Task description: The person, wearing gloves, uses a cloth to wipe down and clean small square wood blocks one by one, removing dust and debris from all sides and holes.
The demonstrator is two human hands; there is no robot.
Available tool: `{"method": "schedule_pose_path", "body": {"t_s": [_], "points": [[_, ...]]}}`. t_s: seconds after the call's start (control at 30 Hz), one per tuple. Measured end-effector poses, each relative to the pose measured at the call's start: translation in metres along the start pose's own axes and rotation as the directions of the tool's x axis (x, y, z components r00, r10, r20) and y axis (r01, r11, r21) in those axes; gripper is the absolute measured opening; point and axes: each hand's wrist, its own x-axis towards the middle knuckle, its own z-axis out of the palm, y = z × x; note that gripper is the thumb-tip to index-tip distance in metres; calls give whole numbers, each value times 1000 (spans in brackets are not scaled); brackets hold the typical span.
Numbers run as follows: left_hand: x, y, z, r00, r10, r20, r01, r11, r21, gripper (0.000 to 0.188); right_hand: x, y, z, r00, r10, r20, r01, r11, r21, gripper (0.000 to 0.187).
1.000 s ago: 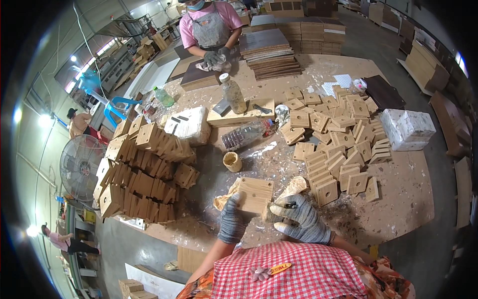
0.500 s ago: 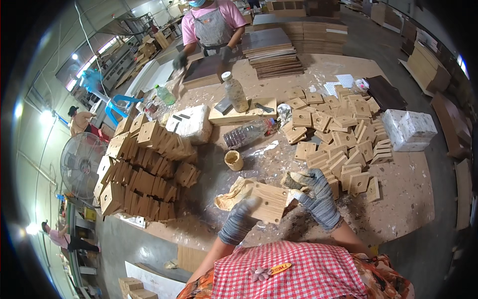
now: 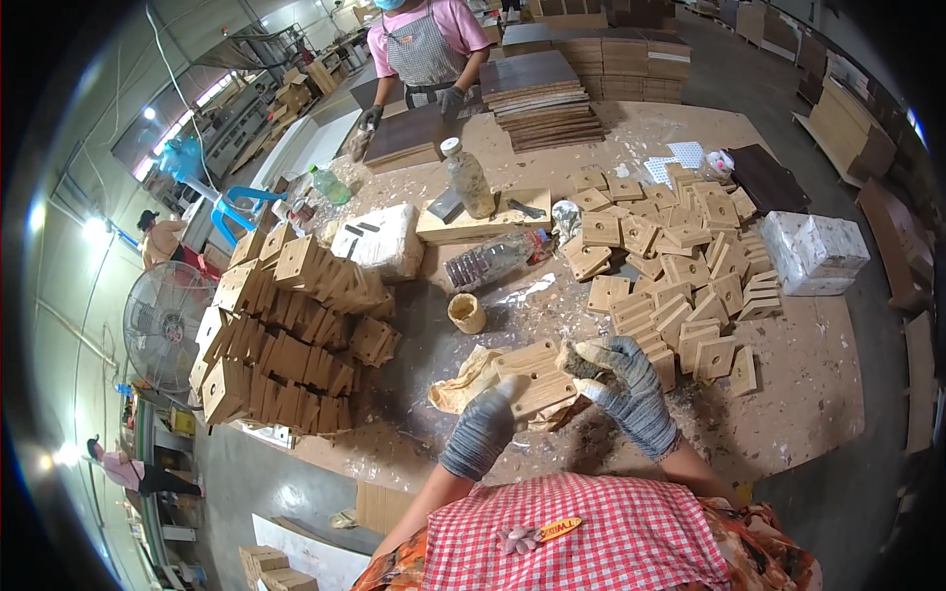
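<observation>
A flat rectangular wooden block [image 3: 532,366] with dark round holes in its face is held in front of the apron, above the near part of the tabletop [image 3: 404,424]; its left end is gripped by the gloved left hand [image 3: 480,426], the thumb being laid on the upper face and the other fingers mostly hidden below. At the block's right end, the gloved right hand [image 3: 631,396] is held with fingers bent and narrowed toward the thumb; a small brownish wad [image 3: 569,360] is pinched there, though its material cannot be told.

A crumpled yellowish cloth [image 3: 461,384] is spread on the tabletop just left of the block; a tan cup-like container [image 3: 466,313] is set beyond it, near a clear plastic bottle [image 3: 493,264] lying on its side. Rows of stacked wooden blocks [image 3: 281,340] are ranged to the left; a loose heap of wooden blocks [image 3: 690,261] is spread to the right.

The held block is judged to be stiff, fairly light and not easily broken; the grain should give a knitted glove good purchase, though a smoothed or coated face might be slippery; it is best taken by its narrow edges or one end, so that the broad face is left uncovered; the wad is judged to be soft and easily squashed, and is best pinched lightly.
</observation>
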Motion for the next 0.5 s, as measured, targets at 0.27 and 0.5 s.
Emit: {"method": "schedule_pose_path", "body": {"t_s": [0.27, 0.5], "points": [[-10, -9, 10, 918, 385, 100, -340, 627, 701, 35, -25, -20, 24, 955, -191, 229, 213, 974, -77, 45], [-11, -3, 26, 977, 126, -174, -97, 981, 168, 29, -23, -18, 19, 963, -221, 152, 245, 955, -165, 44]]}}
